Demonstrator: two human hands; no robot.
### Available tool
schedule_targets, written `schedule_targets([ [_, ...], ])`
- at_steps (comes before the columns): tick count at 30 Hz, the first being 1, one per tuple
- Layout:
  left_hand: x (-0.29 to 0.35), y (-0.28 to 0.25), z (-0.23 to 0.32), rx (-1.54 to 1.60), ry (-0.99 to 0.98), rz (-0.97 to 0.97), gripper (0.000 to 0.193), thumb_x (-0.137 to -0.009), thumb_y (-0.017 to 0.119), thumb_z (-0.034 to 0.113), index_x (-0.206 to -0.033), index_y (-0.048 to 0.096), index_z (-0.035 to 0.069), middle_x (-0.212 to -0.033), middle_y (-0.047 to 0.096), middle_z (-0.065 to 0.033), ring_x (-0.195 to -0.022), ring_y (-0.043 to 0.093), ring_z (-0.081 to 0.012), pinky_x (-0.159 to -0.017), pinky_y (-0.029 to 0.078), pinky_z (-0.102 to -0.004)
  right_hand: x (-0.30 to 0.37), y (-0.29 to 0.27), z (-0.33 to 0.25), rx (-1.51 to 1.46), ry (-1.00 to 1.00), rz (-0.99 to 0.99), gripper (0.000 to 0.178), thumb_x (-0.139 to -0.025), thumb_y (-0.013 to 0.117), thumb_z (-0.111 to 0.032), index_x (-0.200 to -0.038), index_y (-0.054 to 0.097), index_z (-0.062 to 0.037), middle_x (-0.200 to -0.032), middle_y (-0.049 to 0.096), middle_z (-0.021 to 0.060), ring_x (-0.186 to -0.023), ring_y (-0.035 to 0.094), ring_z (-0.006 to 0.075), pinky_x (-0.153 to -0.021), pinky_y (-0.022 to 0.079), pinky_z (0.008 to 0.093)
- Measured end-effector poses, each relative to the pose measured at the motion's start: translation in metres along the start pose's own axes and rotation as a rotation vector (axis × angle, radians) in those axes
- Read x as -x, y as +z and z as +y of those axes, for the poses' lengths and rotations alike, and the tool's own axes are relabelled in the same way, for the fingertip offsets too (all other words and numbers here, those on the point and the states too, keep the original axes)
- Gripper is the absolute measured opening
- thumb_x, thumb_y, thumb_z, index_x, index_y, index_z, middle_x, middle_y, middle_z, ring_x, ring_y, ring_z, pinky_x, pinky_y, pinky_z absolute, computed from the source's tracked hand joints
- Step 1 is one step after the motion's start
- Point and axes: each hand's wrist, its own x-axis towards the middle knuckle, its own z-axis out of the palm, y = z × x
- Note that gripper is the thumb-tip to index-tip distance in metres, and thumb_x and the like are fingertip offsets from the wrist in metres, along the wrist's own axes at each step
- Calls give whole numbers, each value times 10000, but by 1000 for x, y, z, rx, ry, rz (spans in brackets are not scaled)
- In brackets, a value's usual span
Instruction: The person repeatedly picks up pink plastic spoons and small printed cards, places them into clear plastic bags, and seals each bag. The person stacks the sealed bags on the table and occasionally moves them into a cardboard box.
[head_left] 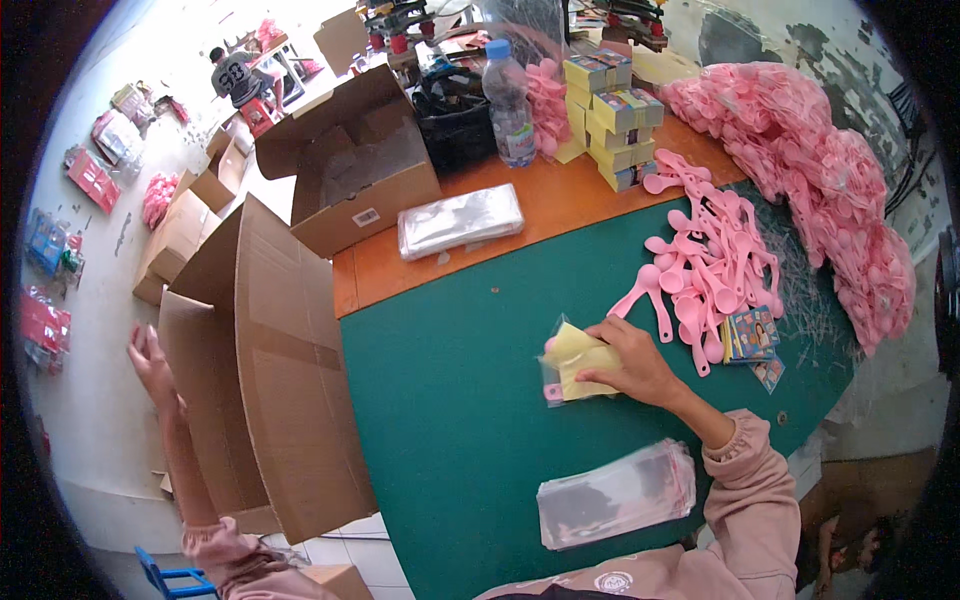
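My right hand (pixel 640 362) is closed on a clear plastic bag (pixel 552 372) over the green mat. Inside or against the bag are a folded yellow card (pixel 580 352) and a pink piece that shows at its left edge. My left hand (pixel 155 368) reaches out to the far left, beside a tall open cardboard box (pixel 300 380); its fingers are stretched out and nothing shows in them. A pile of pink measuring spoons (pixel 715 255) lies beyond my right hand. Next to them is a small stack of printed cards (pixel 750 335). Nearer me lies a stack of flat clear bags (pixel 615 495).
Another open carton (pixel 370 200) stands at the back left. A wrapped bag pack (pixel 460 222), a water bottle (pixel 510 105) and bundled card stacks (pixel 615 120) sit on the orange tabletop. A large sack of pink spoons (pixel 800 150) lies at the right. A person (pixel 240 80) sits far off.
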Motion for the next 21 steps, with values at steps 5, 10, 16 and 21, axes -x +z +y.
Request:
schedule_targets([
  [5, 168, 83, 171, -132, 497, -1001, 593, -724, 683, 205, -1229, 394, 86, -1226, 410, -117, -1088, 465, -233, -853, 429, -361, -5, 3, -35, -171, -147, -87, 428, -684, 700, -296, -951, 556, 7, -874, 522, 146, -823, 544, 305, -728, 448, 360],
  [10, 282, 124, 179, 237, -66, -1601, 757, -718, 719, 251, -1297, 264, 78, -1111, 505, -163, -977, 551, -254, -731, 514, -336, 8, 9, -75, -316, -252, -119, 412, -709, 687, -290, -966, 556, 4, -898, 516, 143, -834, 540, 302, -735, 453, 347],
  [16, 226, 97, 160, 254, -232, -1368, 308, -804, 618, 118, -1072, 526, -2, -931, 598, -67, -841, 589, -123, -660, 516, -249, 18, -30, -40, -315, -179, -61, 329, -731, 665, -209, -1003, 566, -52, -1000, 497, 135, -979, 495, 285, -849, 407, 368],
  [21, 89, -10, 13, 795, -439, -396, 208, -861, 546, 194, -989, 558, 30, -837, 598, -36, -668, 535, -54, -615, 475, -210, 37, -82, 25, 125, -5, 149, 316, -735, 656, -182, -1002, 567, -39, -1034, 488, 110, -964, 493, 247, -825, 412, 325],
])
